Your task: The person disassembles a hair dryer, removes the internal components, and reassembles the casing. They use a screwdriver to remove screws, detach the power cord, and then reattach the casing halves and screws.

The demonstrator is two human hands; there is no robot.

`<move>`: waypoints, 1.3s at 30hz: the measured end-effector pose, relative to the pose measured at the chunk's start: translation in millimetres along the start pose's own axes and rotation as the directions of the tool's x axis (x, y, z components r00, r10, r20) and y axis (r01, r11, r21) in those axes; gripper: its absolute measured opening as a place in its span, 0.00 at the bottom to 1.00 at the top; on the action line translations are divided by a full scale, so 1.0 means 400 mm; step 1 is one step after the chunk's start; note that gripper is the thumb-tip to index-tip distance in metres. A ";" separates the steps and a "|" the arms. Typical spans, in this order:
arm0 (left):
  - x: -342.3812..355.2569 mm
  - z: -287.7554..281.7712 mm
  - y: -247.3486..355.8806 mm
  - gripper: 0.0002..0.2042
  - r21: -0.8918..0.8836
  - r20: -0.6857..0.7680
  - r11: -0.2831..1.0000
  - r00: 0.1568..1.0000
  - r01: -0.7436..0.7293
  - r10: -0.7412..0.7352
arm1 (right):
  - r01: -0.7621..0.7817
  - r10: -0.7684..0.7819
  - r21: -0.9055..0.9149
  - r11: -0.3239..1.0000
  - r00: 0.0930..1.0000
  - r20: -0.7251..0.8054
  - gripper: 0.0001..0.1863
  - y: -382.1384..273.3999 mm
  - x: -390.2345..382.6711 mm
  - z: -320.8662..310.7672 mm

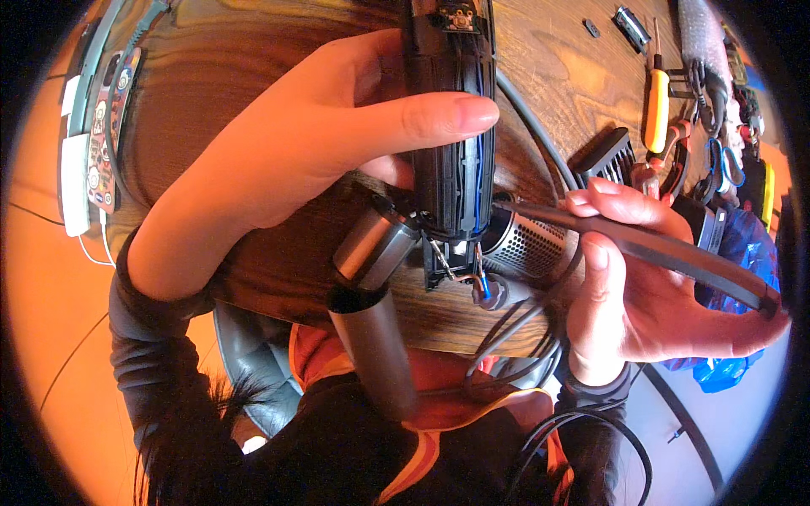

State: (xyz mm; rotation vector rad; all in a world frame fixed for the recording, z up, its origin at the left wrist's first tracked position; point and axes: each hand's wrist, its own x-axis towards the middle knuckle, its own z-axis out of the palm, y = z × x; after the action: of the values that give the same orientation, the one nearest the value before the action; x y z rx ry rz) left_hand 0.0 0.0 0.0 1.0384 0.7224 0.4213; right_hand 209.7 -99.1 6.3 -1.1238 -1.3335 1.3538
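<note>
My left hand grips an opened black cylindrical appliance handle, thumb across its front and fingers partly hidden behind. Blue and dark wires run along the handle's inside, and a small circuit board shows at its upper end. Loose wire ends and a cord sleeve hang at the bottom. Black tweezers are pinched in my right hand, their thin tip beside the handle's lower right edge; I cannot tell if it touches. Behind lies a perforated silver cylinder. A shiny metal-and-dark tube stands below, left of the handle.
On the wooden table at right lie a yellow-handled screwdriver, a black comb-like piece, red-handled pliers, blue-handled scissors and a blue plastic bag. A black cord loops near my lap. A sticker-covered device sits far left.
</note>
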 end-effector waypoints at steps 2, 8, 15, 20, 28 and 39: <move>-0.001 0.000 0.000 0.24 -0.007 0.013 1.000 1.000 -0.018 0.018 | -0.053 0.053 -0.061 0.997 0.999 -0.002 0.14 -0.022 0.000 0.000; -0.016 0.012 -0.003 0.22 0.021 -0.018 1.000 1.000 -0.023 0.023 | 0.012 -0.012 -0.047 0.999 1.000 0.009 0.13 -0.026 -0.010 0.015; -0.012 0.007 0.003 0.24 0.010 -0.008 1.000 1.000 -0.017 0.017 | 0.321 -0.250 -0.531 0.784 0.947 0.202 0.17 -0.062 -0.024 -0.003; -0.002 0.003 0.000 0.24 0.029 -0.004 0.998 0.999 -0.047 0.047 | 0.314 -0.316 -0.386 0.867 0.947 0.061 0.16 -0.057 -0.047 0.010; 0.000 0.004 0.000 0.23 0.063 0.003 0.997 0.999 -0.039 0.039 | 0.270 -0.263 -0.566 0.779 0.960 0.096 0.15 -0.089 -0.043 0.044; 0.003 -0.003 -0.005 0.22 0.021 0.017 0.997 0.997 -0.077 0.077 | 0.413 -0.532 -0.348 0.842 0.746 -0.402 0.26 -0.064 0.002 0.061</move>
State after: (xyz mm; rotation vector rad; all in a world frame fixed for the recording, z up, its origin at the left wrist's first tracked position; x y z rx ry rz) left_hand -0.2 0.6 -2.5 1.0919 0.6756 0.4720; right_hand 185.7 -102.6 32.0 -1.0823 -1.2983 0.4913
